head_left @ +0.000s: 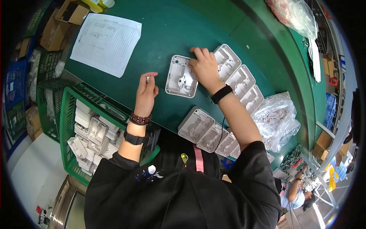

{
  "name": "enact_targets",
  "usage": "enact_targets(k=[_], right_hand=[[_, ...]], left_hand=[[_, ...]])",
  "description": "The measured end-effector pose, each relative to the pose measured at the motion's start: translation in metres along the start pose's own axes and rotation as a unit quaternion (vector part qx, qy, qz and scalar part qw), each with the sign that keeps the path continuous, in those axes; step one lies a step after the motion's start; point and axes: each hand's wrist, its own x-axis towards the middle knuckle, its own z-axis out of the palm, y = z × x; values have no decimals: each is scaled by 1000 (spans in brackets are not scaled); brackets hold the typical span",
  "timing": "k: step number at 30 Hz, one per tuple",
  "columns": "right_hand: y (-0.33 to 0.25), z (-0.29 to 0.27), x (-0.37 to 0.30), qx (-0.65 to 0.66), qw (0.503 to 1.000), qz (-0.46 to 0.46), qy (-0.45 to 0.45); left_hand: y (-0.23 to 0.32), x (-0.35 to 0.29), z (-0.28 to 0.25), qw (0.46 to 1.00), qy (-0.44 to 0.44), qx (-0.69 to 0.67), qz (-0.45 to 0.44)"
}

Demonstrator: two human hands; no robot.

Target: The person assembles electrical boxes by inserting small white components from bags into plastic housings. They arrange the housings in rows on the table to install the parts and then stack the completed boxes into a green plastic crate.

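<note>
A white plastic housing (171,85), its hollow side up, lies on the green table in front of me. Small fittings show inside it, including a dark one near the middle. My right hand (206,69) reaches over its right edge, fingers bent and thumb apart from them; nothing shows between them. To the left of the housing, my left hand (146,93) is closed around a small pale, shiny part (148,79), mostly covered by the fingers. Beside my right hand stands a row of similar white housings (241,81).
A second row of housings (196,124) runs along the near table edge. Clear plastic bags (279,118) of small parts lie right. A green crate (68,126) full of white housings stands left. A printed sheet (108,42) lies far left. Someone (299,194) works at lower right.
</note>
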Motion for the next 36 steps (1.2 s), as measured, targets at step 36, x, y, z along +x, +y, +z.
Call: enact_targets(k=[36], right_hand=[[138,-100,-215,-118,974,187,37]], left_hand=[[-45,-45,187,858,-389,-251,-221]])
